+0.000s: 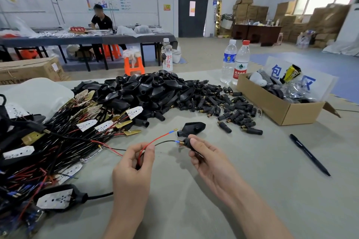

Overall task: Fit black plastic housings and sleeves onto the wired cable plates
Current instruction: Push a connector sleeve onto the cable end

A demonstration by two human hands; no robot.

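Bench [252, 190]: grey, carries all stock. Tangle of wired plates [58, 137]: far left of the bench, black and red leads, white and brass-coloured pointed plates. Heap of housings [155, 91]: centre back, glossy black shells. Scatter of sleeves [223, 106]: right of the heap, short black tubes with brass ends. Left hand [134, 163]: fingers [149, 149] pinch a red wire [157, 139] and a black wire [165, 142] together. Right hand [207, 157]: fingers curled round one sleeve [186, 142], brass end facing the black wire's blue tip, which touches it. Lone housing [192, 128]: just beyond the hands. I judge the step as sleeving the black wire; next I would line the tip up squarely and push it home. The red wire's end is bare.
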